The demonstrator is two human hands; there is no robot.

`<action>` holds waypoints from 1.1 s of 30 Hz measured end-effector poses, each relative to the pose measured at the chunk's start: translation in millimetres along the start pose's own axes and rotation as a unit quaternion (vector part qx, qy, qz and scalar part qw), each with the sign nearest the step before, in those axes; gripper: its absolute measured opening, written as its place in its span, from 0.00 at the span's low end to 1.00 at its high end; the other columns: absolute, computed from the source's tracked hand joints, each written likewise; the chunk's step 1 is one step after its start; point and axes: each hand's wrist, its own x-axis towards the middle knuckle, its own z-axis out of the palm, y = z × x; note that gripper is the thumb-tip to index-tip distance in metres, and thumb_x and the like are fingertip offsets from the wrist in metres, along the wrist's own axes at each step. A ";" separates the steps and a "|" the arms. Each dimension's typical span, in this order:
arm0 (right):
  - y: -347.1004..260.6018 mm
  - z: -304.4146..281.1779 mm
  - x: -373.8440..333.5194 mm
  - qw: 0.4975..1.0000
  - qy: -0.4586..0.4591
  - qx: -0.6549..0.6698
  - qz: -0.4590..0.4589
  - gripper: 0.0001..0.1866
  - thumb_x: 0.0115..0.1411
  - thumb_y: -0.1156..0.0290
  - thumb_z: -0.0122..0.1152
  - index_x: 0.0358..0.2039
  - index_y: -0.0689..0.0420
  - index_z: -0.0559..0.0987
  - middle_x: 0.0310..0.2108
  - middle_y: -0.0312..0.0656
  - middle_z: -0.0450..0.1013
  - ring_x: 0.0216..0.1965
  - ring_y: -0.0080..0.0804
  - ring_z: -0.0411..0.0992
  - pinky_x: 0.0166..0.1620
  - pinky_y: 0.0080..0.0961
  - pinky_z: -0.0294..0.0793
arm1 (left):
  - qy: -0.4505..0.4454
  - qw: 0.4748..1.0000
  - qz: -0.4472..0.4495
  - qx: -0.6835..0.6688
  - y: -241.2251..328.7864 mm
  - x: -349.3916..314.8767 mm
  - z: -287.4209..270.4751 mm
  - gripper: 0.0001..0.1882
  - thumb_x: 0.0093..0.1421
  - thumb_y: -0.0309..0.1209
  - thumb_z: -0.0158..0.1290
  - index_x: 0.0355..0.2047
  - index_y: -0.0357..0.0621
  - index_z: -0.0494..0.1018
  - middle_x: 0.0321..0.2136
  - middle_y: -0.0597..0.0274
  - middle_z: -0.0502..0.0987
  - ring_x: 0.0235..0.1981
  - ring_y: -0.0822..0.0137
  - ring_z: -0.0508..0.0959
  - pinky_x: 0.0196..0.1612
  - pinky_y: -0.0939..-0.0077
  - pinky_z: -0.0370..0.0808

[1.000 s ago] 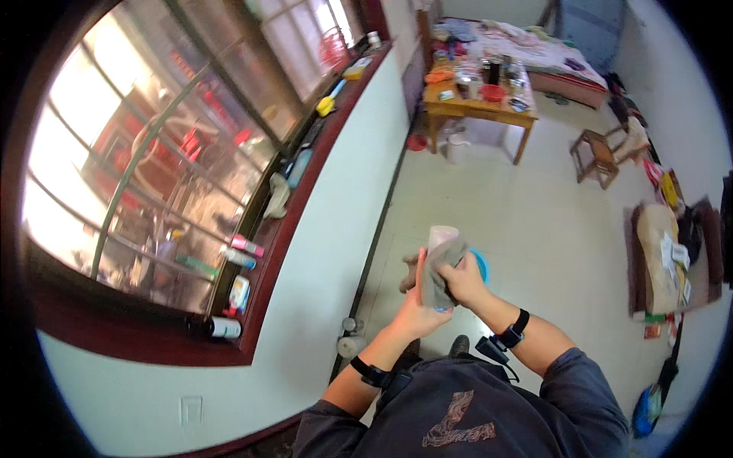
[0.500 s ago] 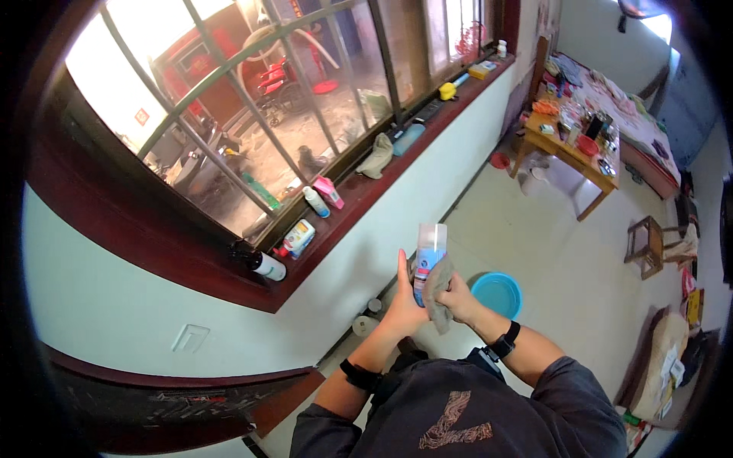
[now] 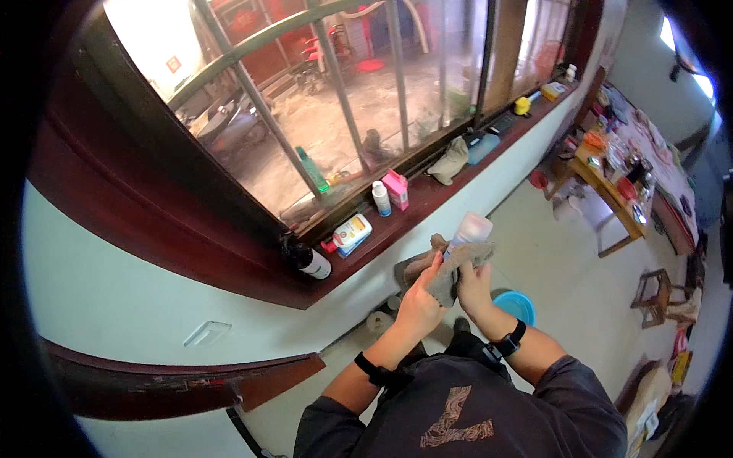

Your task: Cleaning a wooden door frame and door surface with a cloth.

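The bottle [image 3: 472, 227] slants forward-right from the left hand [image 3: 421, 311], half-curled round it. The right hand [image 3: 475, 290] clutches the cloth [image 3: 449, 282] against it.

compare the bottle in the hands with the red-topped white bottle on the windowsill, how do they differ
The held bottle is between the left hand and right hand; the red-topped bottle rests on the windowsill. Gray cloth partly covers the held bottle, while the red-topped bottle is unwrapped. The held bottle's top is pale, the red-topped bottle's red.
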 end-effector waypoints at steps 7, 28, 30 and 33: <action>29.7 -25.7 67.9 0.996 -0.010 -0.086 0.015 0.07 0.69 0.73 0.57 0.43 0.63 0.77 0.40 0.39 0.78 0.40 0.26 0.76 0.43 0.26 0.75 | 0.064 0.997 -0.022 0.031 -46.5 24.9 -24.9 0.34 0.54 0.21 0.62 0.63 0.41 0.69 0.58 0.48 0.72 0.57 0.49 0.75 0.59 0.61 0.75; 38.9 -67.3 234.5 0.977 -0.169 -0.125 -0.033 0.08 0.61 0.82 0.63 0.41 0.66 0.81 0.39 0.40 0.81 0.40 0.26 0.77 0.46 0.25 0.77 | 0.073 0.826 -0.216 -0.516 -80.0 177.2 73.3 0.44 0.50 0.17 0.64 0.68 0.41 0.61 0.60 0.61 0.70 0.63 0.64 0.68 0.65 0.64 0.66; 39.4 -69.6 242.9 0.970 -0.181 -0.158 -0.029 0.07 0.61 0.82 0.63 0.41 0.66 0.81 0.39 0.40 0.81 0.40 0.28 0.78 0.47 0.26 0.78 | 0.114 0.842 -0.214 -0.482 -76.4 185.9 78.3 0.40 0.52 0.19 0.65 0.65 0.41 0.62 0.58 0.63 0.71 0.61 0.65 0.69 0.64 0.66 0.66; 53.9 -81.5 257.3 0.978 -0.156 -0.136 -0.004 0.13 0.56 0.87 0.57 0.41 0.66 0.81 0.39 0.42 0.82 0.41 0.32 0.79 0.48 0.30 0.77 | 0.221 0.894 -0.191 -0.341 -70.6 201.3 82.6 0.30 0.58 0.25 0.67 0.58 0.42 0.67 0.51 0.62 0.75 0.51 0.68 0.75 0.57 0.70 0.71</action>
